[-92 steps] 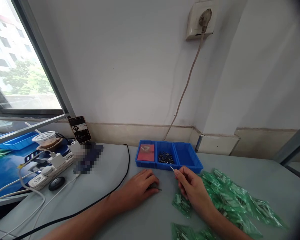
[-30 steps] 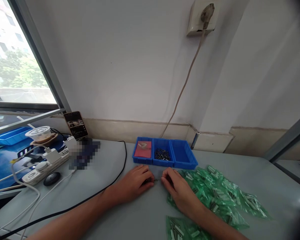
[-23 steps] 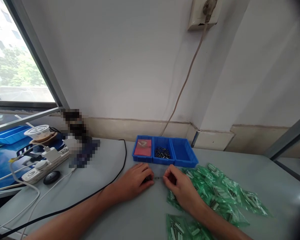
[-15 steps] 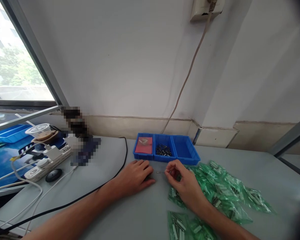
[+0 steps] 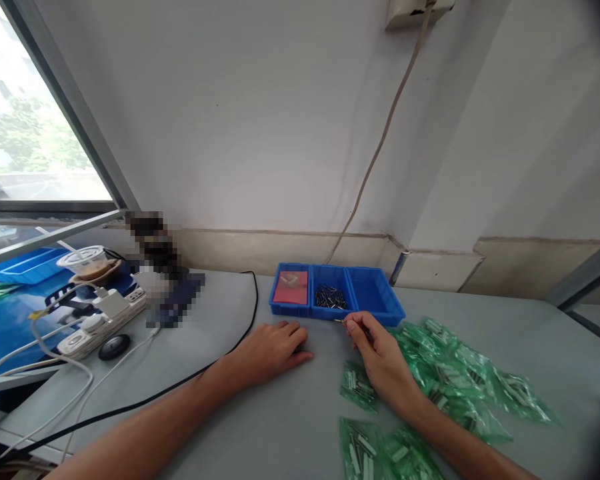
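My right hand (image 5: 373,347) is raised just in front of the blue divided tray (image 5: 380,323). Thumb and forefinger pinch a small thin metal pin (image 5: 339,321), its tip pointing left. On the grey tabletop lies my left hand (image 5: 275,350), palm down with curled fingers and the thumb held out. Something small and dark shows in the gap under its fingers; I cannot make out what. Many small dark metal pins (image 5: 330,297) fill the tray's middle compartment. A red card (image 5: 291,287) with a small clear bag on it lies in the left one.
Green plastic bags (image 5: 455,373) of metal and white pieces spread to the right, with a smaller green bag (image 5: 359,387) near my right wrist. A black cable (image 5: 145,403) runs under my left forearm. At left are a power strip (image 5: 105,320), a mouse (image 5: 114,347) and a cup (image 5: 85,261).
My right hand has moved up and toward the tray, and the small metal pin that lay between my hands is now in its pinch. My left hand stays in about the same place.
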The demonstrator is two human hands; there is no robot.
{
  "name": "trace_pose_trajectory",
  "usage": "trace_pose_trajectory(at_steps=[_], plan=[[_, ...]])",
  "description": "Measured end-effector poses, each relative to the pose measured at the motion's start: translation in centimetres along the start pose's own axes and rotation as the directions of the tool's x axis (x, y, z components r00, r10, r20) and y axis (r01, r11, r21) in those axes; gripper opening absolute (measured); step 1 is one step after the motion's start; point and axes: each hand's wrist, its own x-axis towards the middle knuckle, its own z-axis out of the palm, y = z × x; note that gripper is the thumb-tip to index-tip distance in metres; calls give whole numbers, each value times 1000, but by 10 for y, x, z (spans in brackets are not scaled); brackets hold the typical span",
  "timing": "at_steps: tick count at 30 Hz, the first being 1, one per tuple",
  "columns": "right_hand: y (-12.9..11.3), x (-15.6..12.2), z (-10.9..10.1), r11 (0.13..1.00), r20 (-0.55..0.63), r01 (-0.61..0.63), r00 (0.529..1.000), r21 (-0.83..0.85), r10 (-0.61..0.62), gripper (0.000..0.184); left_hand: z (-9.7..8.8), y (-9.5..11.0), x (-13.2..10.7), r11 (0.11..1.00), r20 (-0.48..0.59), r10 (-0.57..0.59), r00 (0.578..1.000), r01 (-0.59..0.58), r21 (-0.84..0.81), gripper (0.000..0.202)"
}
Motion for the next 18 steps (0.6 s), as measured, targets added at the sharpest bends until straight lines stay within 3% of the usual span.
trace_pose_trajectory(at_steps=[8, 18], plan=[[-1, -2, 2, 995, -3, -53, 999, 86, 53, 49, 8, -3, -2, 995, -62, 2, 998, -8, -104, 30], [-1, -3, 2, 995, -29, 36, 999, 95, -34, 25, 8, -4, -2, 993, -60, 26, 998, -33, -112, 27]])
